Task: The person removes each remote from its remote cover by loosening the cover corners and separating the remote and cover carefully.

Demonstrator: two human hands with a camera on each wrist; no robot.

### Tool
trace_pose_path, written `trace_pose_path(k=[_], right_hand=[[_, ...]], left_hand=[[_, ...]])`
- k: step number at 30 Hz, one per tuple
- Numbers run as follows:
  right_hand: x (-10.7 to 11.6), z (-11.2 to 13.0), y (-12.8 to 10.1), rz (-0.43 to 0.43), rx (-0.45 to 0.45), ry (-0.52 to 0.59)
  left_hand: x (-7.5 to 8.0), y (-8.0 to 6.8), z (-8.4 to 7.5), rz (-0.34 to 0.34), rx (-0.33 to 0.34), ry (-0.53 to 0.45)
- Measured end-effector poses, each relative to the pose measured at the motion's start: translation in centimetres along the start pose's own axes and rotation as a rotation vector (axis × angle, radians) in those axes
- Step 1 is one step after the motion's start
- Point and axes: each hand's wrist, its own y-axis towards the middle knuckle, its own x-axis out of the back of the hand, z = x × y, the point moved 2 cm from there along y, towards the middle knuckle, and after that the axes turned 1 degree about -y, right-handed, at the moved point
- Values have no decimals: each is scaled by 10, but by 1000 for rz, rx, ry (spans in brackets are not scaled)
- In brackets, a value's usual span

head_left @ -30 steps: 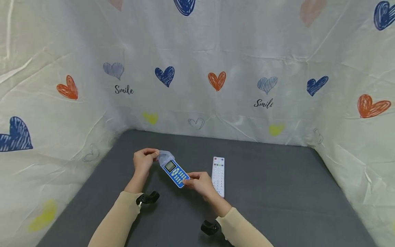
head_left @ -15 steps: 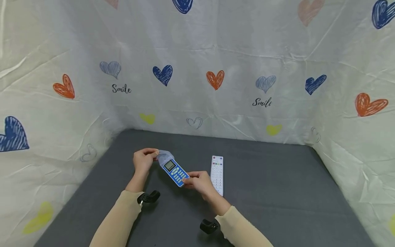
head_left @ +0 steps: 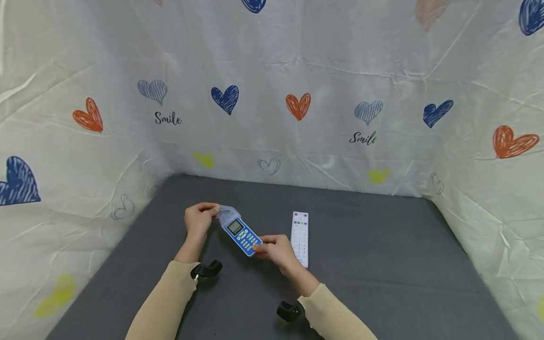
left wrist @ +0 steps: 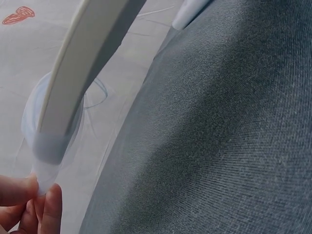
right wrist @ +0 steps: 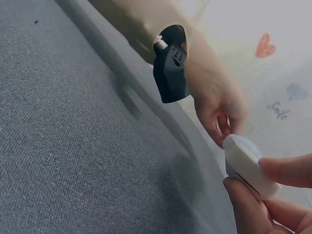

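White cloth (head_left: pixel 259 61) forms the walls at the back and on both sides; it is printed with hearts (head_left: pixel 298 106) of several colours and, two times, with the word "Smile" (head_left: pixel 168 118). Before it spreads the dark grey surface (head_left: pixel 382 264), which has a woven texture. Two arms in beige sleeves (head_left: pixel 165 297) reach over this surface from the lower edge of the head view. The left hand (head_left: pixel 198 222) pinches the outer tip of a clear plastic cover (head_left: pixel 228 215), and the right hand (head_left: pixel 278 252) pinches the lower end of a blue-faced remote (head_left: pixel 243 237). A white remote (head_left: pixel 300 238) lies on the surface, to the right of the blue-faced one; the right hand and wrist are near its lower part (whether they touch it, I cannot tell). The blue-faced remote is between the two hands, raised above the surface and slanted, with its upper end inside the cover. At each wrist sits a black device (head_left: pixel 207 269). The cover is narrow at the tip where it is pinched. Smaller than these are the grey screen (head_left: pixel 235 227) of the blue-faced remote and, smallest, its pale keys (head_left: pixel 245 241).
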Motion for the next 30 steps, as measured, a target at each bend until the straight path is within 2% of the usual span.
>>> trace_pose_path(k=[11, 18, 30], right_hand=[[1, -1, -3, -13, -11, -9], [2, 1, -3, -19, -23, -17], [0, 4, -2, -41, -27, -24]], left_hand=[[0, 0, 1, 11, 28, -19], [-1, 0, 1, 11, 16, -2], [-5, 3, 1, -42, 14, 20]])
